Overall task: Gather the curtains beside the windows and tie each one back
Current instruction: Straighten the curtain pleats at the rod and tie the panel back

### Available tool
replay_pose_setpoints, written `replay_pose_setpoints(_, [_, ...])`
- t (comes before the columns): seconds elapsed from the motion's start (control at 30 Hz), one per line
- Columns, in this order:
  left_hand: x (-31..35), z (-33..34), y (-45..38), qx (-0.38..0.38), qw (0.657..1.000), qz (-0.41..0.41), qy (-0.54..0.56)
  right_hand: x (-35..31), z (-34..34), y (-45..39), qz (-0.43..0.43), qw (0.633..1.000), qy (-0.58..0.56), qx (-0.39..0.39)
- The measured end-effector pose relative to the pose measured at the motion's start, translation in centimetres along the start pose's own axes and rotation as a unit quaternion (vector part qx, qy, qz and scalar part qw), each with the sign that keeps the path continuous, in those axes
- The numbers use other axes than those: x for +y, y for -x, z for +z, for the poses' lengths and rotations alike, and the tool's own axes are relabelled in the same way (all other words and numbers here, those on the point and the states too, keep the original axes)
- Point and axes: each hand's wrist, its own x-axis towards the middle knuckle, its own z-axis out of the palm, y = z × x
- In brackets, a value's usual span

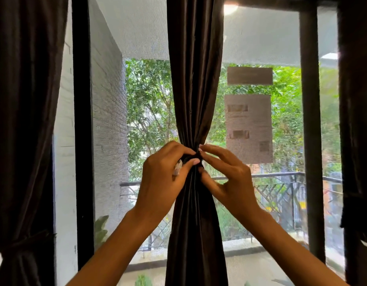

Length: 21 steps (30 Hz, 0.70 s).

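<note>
Only one view is given, taken from a wide-angle camera worn on the person's head. It is aimed forward and almost level, straight at a window [261, 48] seen at close range, within arm's reach. The middle curtain [196, 79] is centred in the frame and runs from top edge to bottom edge. Both forearms are seen entering from the bottom edge, and the left hand [164, 172] and right hand [226, 174] are placed just below the middle of the frame. Strong bending of straight lines is seen toward the edges, where a left curtain [23, 100] and a right curtain [356, 120] are cut off.
</note>
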Motion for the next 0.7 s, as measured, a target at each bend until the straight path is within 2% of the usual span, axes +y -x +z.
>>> replay_pose_setpoints(0.1, [-0.1,0.1,0.0,-0.004,1.000,0.006,0.013,0.1,0.2,0.1,-0.005,0.999,0.023,0.024])
replay_pose_setpoints(0.27, [-0.1,0.2,-0.2,-0.008,0.999,0.012,0.041,-0.6,0.4,-0.7,0.049,0.996,0.024,0.064])
replay_pose_setpoints(0.43, [-0.5,0.1,-0.2,0.004,0.999,-0.003,0.041,-1.2,0.4,-0.7,0.118,0.991,-0.063,0.019])
replay_pose_setpoints(0.7, [0.4,0.5,0.0,0.053,0.994,-0.063,0.077,-1.4,-0.8,-1.2,0.124,0.980,-0.156,-0.022])
